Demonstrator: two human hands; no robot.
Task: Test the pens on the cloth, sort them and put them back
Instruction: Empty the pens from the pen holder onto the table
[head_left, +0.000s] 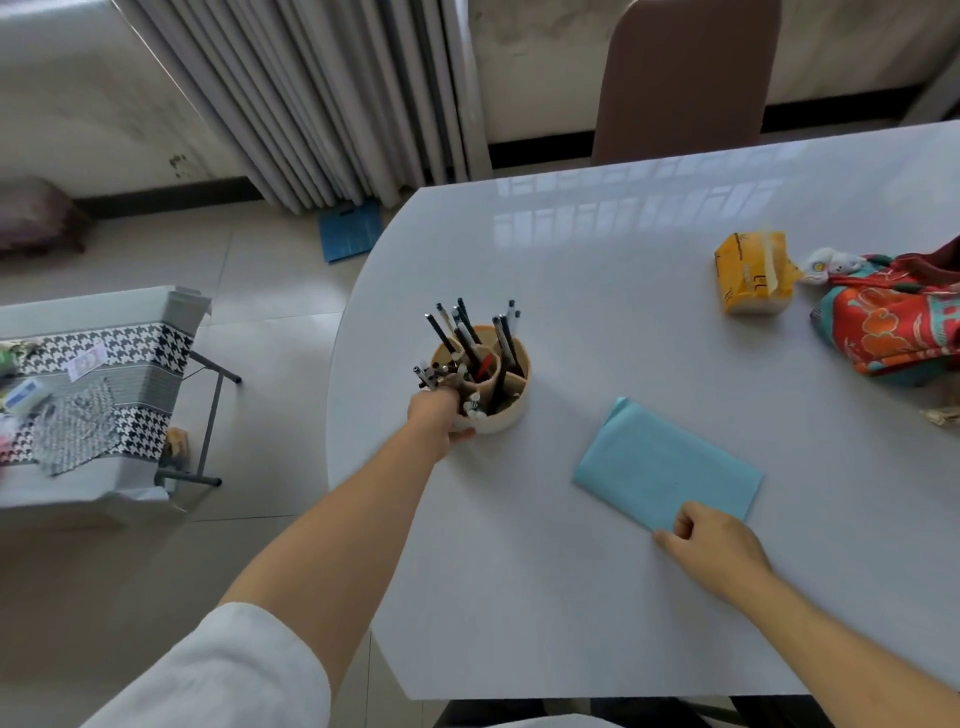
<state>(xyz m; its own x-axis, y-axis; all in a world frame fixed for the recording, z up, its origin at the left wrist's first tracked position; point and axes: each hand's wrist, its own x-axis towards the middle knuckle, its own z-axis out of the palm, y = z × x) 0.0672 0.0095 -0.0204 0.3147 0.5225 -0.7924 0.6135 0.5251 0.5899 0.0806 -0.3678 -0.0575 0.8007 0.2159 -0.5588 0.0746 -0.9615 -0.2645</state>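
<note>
A round beige pen holder (511, 402) with inner compartments stands near the table's left edge, holding several dark pens (470, 332) that stick up. My left hand (439, 415) is at the holder's left side, fingers curled around a bunch of pens in the left compartment, thumb against the holder's wall. A folded light blue cloth (660, 462) lies flat to the right of the holder. My right hand (711, 540) rests on the cloth's near corner, fingers loosely bent onto its edge.
The white table (597, 291) has a rounded left edge. At the far right lie a yellow tissue pack (753, 273) and a red patterned bag (898, 317). A brown chair (685, 78) stands behind the table; a small cluttered side table (93, 384) stands to the left.
</note>
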